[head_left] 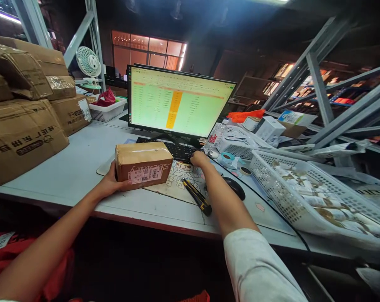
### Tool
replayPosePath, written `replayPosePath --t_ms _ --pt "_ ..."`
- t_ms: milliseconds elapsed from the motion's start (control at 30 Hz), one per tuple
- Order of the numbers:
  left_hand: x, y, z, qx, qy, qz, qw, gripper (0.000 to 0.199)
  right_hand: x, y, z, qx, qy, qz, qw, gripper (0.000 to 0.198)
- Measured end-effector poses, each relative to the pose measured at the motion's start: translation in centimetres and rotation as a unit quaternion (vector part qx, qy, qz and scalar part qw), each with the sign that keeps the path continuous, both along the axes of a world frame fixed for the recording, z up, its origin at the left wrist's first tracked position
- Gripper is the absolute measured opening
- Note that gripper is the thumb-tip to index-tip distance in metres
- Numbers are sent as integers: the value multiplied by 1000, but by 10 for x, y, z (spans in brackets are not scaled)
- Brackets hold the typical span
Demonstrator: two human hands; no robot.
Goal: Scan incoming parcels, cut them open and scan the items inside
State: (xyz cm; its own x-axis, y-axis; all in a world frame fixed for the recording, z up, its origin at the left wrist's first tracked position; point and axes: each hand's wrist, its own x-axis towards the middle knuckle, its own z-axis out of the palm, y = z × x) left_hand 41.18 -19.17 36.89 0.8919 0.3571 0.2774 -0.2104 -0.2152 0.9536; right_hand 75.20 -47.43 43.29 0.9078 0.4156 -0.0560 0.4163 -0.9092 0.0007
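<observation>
My left hand point(109, 184) grips the left end of a small brown cardboard box point(145, 165), its thumb across the front. A printed label is stuck on the box's front and clear tape runs over its top. The box rests on a drawn-on desk mat, before the keyboard point(180, 151). My right hand point(200, 159) is at the keyboard's right end, fingers bent on the keys and partly hidden, holding nothing visible. A yellow-and-black box cutter point(196, 196) lies on the mat, left of my right forearm. A black mouse point(234, 188) is right of that forearm.
A monitor point(180, 100) showing a spreadsheet stands behind the keyboard. Large cardboard boxes point(22, 138) are stacked at left, near a white basket point(106, 110) and a fan point(88, 61). At right, a white basket point(281, 201) holds several small packets; a cable crosses the desk.
</observation>
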Motion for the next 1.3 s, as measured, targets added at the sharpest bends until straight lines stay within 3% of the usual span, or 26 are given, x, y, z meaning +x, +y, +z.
replayPosePath --t_ms 333,533,700,800,867,900,967,1033,1100,1167,1233,1300 --pt "1 2 -3 36 -6 13 999 114 -11 18 18 -25 47 35 998 43" --pt "1 3 -4 27 -1 -1 1000 112 -83 4 32 -78 150 110 979 51" --pt "-1 4 1 6 -5 -21 1000 117 -130 -23 19 -111 84 139 980 32" --pt "-5 6 6 0 29 -78 997 114 -133 -31 18 -56 79 143 985 22" --pt "-7 6 9 8 56 -100 993 111 -132 -33 21 56 117 148 980 18" --pt "-8 7 11 13 65 -103 992 111 -132 -33 24 137 154 147 967 18" --pt "-9 7 12 20 73 -103 992 110 -133 -30 31 297 243 133 914 21" --pt "-8 6 13 23 74 -107 991 110 -136 -25 40 383 305 123 863 20" --pt "-8 6 14 26 75 -108 991 110 -139 -19 48 395 313 136 853 17" --pt "-8 5 15 27 78 -106 991 108 -141 -12 55 360 259 166 880 20" --pt "-8 4 17 23 81 -104 991 107 -146 -6 61 315 153 200 915 26" --pt "-8 3 18 16 80 -99 992 107 -152 -2 63 277 42 230 932 34"
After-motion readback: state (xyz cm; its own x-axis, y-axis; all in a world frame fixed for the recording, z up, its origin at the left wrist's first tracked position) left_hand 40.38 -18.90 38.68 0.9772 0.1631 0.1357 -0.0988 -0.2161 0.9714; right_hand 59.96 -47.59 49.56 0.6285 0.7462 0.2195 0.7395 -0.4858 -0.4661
